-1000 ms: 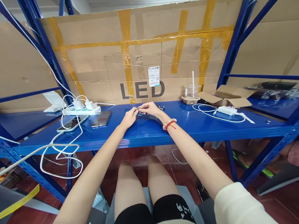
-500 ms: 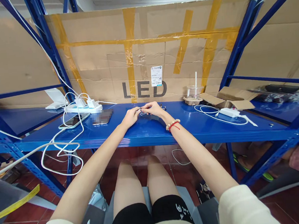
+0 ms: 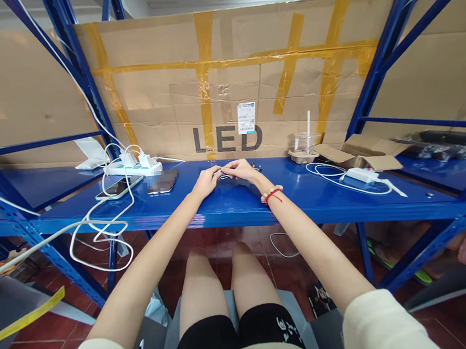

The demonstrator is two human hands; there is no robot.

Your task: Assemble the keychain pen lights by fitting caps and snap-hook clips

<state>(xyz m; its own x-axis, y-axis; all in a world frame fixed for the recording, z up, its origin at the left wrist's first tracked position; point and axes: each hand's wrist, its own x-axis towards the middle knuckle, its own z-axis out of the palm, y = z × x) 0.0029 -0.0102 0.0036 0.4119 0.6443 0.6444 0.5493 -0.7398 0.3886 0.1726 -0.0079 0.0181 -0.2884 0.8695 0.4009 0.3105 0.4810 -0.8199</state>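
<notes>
Over the blue shelf top (image 3: 219,201), my left hand (image 3: 206,183) and my right hand (image 3: 241,170) meet at the fingertips, both closed in a pinch. A thin pale cord (image 3: 225,176) shows in a small loop between and just below the fingers. Its ends and whatever else the fingertips cover are hidden. A few tiny dark and shiny pieces (image 3: 257,167) lie just beyond my right hand. My right wrist wears a bead bracelet (image 3: 271,193) with a red string.
At left are a white power strip (image 3: 132,167), a phone (image 3: 120,188), a blurred flat object (image 3: 163,182) and looping white cables (image 3: 97,225). At right stand a plastic cup (image 3: 302,144), an opened cardboard box (image 3: 358,153) and a white adapter (image 3: 362,175). Someone's foot (image 3: 391,258) shows below.
The whole view has shifted slightly, so everything appears a little further right. My hands remain together at the same spot over the shelf, with only small finger movement.
</notes>
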